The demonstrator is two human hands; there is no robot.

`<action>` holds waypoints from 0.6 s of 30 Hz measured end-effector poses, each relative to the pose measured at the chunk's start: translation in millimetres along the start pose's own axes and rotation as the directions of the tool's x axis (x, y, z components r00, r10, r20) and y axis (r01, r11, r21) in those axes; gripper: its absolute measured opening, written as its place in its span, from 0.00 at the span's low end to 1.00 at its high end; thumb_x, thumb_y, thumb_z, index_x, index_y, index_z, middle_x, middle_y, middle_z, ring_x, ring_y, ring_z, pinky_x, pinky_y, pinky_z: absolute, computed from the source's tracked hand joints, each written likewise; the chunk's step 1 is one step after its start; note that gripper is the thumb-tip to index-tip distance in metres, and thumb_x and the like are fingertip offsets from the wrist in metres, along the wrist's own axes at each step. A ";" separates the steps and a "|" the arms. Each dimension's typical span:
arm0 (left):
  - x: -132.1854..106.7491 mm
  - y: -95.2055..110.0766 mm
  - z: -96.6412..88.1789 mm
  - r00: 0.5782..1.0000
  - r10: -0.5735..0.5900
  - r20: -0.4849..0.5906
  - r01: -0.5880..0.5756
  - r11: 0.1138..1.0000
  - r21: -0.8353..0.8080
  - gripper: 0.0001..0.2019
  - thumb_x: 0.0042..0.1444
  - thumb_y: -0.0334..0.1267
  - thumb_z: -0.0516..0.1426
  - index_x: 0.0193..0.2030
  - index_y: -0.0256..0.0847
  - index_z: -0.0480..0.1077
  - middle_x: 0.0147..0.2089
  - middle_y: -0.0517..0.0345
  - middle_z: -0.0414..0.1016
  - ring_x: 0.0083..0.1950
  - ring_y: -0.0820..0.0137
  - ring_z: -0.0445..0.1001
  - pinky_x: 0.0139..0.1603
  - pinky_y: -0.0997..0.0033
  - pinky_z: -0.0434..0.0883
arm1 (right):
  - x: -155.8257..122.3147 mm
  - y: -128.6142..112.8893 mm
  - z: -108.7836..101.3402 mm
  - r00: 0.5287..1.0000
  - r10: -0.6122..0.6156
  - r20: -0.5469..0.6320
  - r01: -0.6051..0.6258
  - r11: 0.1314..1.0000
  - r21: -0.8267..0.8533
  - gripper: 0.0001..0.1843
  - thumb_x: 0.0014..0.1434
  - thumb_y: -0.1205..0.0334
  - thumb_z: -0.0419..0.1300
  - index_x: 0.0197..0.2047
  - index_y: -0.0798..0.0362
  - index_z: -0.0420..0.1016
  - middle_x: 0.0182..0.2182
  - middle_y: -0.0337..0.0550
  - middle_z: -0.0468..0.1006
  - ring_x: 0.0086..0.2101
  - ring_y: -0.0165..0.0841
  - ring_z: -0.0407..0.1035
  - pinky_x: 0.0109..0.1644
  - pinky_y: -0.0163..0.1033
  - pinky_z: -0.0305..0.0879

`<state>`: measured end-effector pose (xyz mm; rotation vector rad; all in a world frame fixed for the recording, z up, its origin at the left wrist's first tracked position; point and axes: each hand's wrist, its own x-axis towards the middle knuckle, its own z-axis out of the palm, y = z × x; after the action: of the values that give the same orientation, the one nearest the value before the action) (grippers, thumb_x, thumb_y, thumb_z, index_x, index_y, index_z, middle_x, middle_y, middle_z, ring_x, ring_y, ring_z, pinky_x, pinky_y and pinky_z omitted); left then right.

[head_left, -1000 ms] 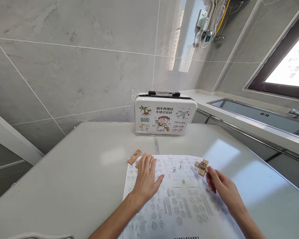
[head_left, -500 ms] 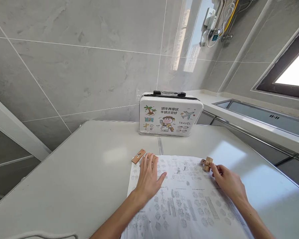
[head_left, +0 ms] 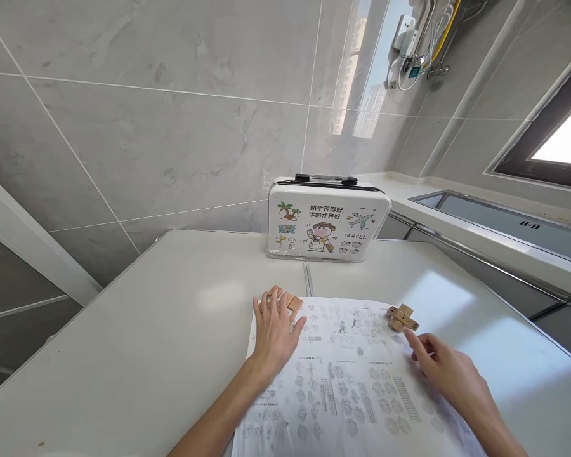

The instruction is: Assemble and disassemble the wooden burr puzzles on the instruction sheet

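While the left side of the white table (head_left: 195, 336) reaches toward the grey wall (head_left: 171, 152), the left hand (head_left: 273, 333) lies palm down, fingers slightly spread and thumb held out, its fingertips over flat wooden pieces (head_left: 294, 304) at the far left corner of a printed sheet (head_left: 333, 362); whether it grips them I cannot tell. Behind the sheet, a white case (head_left: 326, 219) with a black handle stands upright near the wall, its front printed with a palm tree, a cartoon figure, a plane and "TRAVEL". Right of the case and nearer, a cross-shaped wooden block (head_left: 401, 318) rests by the sheet's far right corner. Just beside it is the right hand (head_left: 452, 368), partly open with fingers curled, nothing visibly held; whether a tip touches the block is unclear. Farther right are a sink (head_left: 499, 219) and a dark-framed window (head_left: 564, 143).
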<state>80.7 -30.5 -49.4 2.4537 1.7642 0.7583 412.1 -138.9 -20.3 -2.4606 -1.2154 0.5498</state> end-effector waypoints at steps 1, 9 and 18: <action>-0.4 1.2 -0.5 1.000 0.012 -0.008 -0.012 1.000 -0.013 0.25 0.69 0.48 0.57 0.68 0.42 0.61 0.74 0.41 0.61 0.75 0.42 0.58 0.76 0.28 0.49 | -6.5 -0.8 0.7 0.999 -0.036 -0.001 0.036 0.999 0.004 0.29 0.64 0.29 0.49 0.34 0.42 0.76 0.35 0.44 0.86 0.36 0.47 0.78 0.34 0.44 0.66; -2.9 11.1 -9.3 0.983 0.182 0.009 -0.169 0.931 -0.324 0.28 0.66 0.38 0.59 0.71 0.48 0.58 0.70 0.46 0.67 0.70 0.52 0.67 0.69 0.44 0.68 | -44.5 -44.5 22.8 0.848 -0.523 0.092 0.512 0.851 0.119 0.21 0.70 0.41 0.51 0.34 0.45 0.72 0.29 0.42 0.81 0.28 0.41 0.75 0.34 0.43 0.68; 0.5 17.4 -13.9 0.998 0.057 0.000 -0.053 0.928 -0.369 0.13 0.74 0.37 0.48 0.61 0.45 0.66 0.56 0.50 0.76 0.56 0.58 0.76 0.58 0.51 0.74 | -64.5 -86.9 47.5 0.695 -0.717 0.058 0.692 0.688 0.219 0.11 0.72 0.54 0.52 0.55 0.43 0.67 0.53 0.46 0.76 0.31 0.36 0.78 0.36 0.45 0.75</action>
<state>90.7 -39.9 -31.9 2.2547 1.3976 0.9772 294.4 -134.8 -9.3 -1.6098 -1.9299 0.5646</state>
